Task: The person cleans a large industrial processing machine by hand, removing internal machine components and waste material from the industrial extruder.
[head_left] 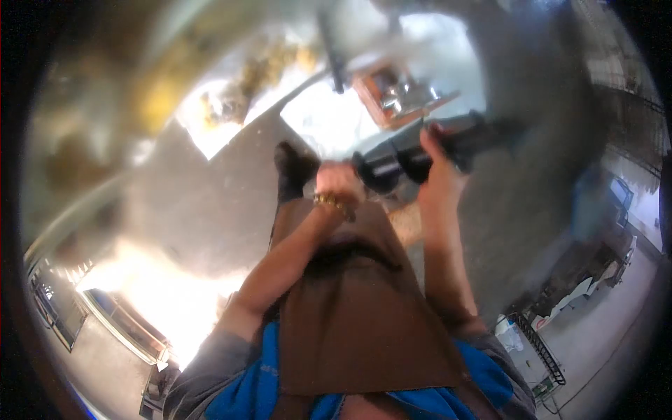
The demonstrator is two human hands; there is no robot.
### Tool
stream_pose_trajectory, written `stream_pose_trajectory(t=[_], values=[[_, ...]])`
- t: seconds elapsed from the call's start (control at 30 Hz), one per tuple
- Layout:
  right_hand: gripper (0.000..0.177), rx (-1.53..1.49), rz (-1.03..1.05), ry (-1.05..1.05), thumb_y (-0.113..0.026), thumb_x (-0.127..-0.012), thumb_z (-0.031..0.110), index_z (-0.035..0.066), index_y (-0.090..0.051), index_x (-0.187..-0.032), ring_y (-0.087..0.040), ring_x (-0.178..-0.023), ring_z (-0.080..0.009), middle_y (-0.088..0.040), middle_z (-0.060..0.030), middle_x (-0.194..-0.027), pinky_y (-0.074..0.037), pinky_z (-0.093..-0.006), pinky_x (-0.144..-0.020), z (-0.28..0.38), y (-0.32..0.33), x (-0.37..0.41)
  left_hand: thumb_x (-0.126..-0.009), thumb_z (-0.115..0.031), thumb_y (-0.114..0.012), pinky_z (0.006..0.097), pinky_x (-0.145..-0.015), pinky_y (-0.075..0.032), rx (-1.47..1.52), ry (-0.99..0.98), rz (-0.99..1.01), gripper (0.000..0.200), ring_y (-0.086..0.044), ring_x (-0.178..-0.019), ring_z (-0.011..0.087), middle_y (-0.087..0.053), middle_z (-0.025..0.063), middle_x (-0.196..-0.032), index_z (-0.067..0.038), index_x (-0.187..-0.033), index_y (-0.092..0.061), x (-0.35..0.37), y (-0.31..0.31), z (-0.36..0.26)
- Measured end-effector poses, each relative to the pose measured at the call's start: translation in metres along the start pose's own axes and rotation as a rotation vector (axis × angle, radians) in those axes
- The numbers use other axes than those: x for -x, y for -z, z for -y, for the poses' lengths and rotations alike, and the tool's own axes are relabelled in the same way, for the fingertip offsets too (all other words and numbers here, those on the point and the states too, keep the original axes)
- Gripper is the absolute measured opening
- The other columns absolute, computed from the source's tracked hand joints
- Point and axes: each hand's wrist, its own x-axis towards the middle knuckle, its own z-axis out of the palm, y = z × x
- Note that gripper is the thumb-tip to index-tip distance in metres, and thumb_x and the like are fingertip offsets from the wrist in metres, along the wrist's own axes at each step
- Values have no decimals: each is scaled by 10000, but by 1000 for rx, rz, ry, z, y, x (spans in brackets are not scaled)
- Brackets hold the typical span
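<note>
While motion blur is softening the whole view, the grip is reading clearly enough on one side. The right hand (435,168) is clamping its fingers over the middle of a dark bar-shaped object (395,164). The left hand (338,180), which is wearing a gold bracelet (334,203), is appearing to close in a fist on the nearer end. The blur is hiding its fingertips, so that grip is being judged rather than confirmed.

The object is being held in the air in front of the brown apron (364,315), above the floor and touching nothing else. It is running from the left fist up and away to the right.

Judgement on handling:
- It is looking rigid, as no sag is showing between or beyond the hands.
- The two-handed hold is suggesting real weight or awkward length.
- Its casing is looking like smooth black plastic or rubber with rounded lobes. These are offering natural seats for the fingers on either side of the middle.
- Whether it is slippery cannot be told.

Beyond the hands, a dark shoe (290,168) is standing on the grey floor (210,203) just beside the left fist in the picture. Farther out, a bright white sheet (325,122) is lying on the floor. A wooden tray (367,91) is resting past it, holding shiny metal pieces that are too blurred to identify.
</note>
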Motion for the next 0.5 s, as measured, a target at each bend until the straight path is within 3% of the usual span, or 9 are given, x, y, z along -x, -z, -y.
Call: stream_pose_trajectory(t=[0.03, 0.1, 0.17, 0.23, 0.27, 0.3, 0.33, 0.4, 0.5], values=[[372, 4, 2, 2, -784, -752, -107, 52, -631, -1051, -640, -1075, -222, -685, -88, -1090, -515, -347, -949, -6, 3, -4, -749, -205, -607, 435, -710, -515, 4, 2, -2, 171, -664, -757, 297, -687, 164, -812, -64, -801, -687, -3, 8, -3], [391, -80, -30, -85, -779, -761, -102, 70, -626, -1076, -641, -1076, -224, -685, -77, -1079, -507, -342, -966, -16, 12, -12, -641, -154, -656, 413, -768, -555, -38, -56, -40, 233, -694, -815, 334, -700, 189, -791, -7, -815, -703, -7, 19, -3], [405, -145, -26, -144, -773, -761, -108, 84, -619, -1083, -632, -1105, -226, -684, -69, -1084, -504, -345, -984, -19, 18, -14, -650, -150, -650, 417, -781, -557, -44, -89, -95, 242, -703, -811, 331, -700, 190, -777, 3, -830, -699, -17, 32, -2], [421, -206, -21, -205, -766, -761, -114, 99, -613, -1089, -623, -1134, -228, -682, -60, -1089, -500, -348, -1002, -21, 29, -17, -650, -233, -692, 421, -793, -557, 45, 49, 280, 303, -709, -815, 344, -695, 195, -764, 8, -834, -699, -31, 48, -1], [436, -248, 108, -180, -755, -759, -123, 115, -604, -1092, -610, -1167, -229, -679, -49, -1099, -477, -370, -1046, -23, 36, -21, -625, -375, -751, 425, -797, -557, 52, 80, 406, 450, -706, -828, 366, -694, 212, -783, 23, -825, -694, -39, 65, 0], [453, -291, 236, -155, -744, -758, -132, 131, -596, -1095, -596, -1199, -230, -675, -38, -1109, -454, -392, -1090, -22, 40, -25, -625, -375, -751, 425, -797, -557, 54, 83, 402, 450, -706, -828, 366, -694, 212, -783, 23, -825, -694, -45, 70, 5], [453, -285, 236, -159, -744, -758, -132, 131, -596, -1095, -596, -1199, -230, -675, -38, -1109, -454, -392, -1090, -20, 45, -27, -604, -438, -769, 430, -790, -557, 93, 26, 489, 521, -701, -825, 376, -693, 219, -789, 33, -812, -690, -48, 74, 10], [468, -411, 543, -76, -725, -753, -146, 148, -589, -1093, -578, -1233, -228, -664, -22, -1133, -385, -432, -1160, -18, 49, -33, -608, -529, -777, 447, -780, -555, 145, -78, 665, 615, -693, -830, 389, -693, 236, -812, 52, -787, -680, -50, 81, 18], [475, -454, 685, -63, -732, -745, -132, 152, -594, -1100, -581, -1225, -230, -670, -15, -1113, -334, -457, -1191, -12, 49, -41, -646, -534, -752, 450, -763, -556, 250, -41, 808, 608, -694, -811, 387, -696, 233, -813, 44, -824, -694, -48, 98, 6]])
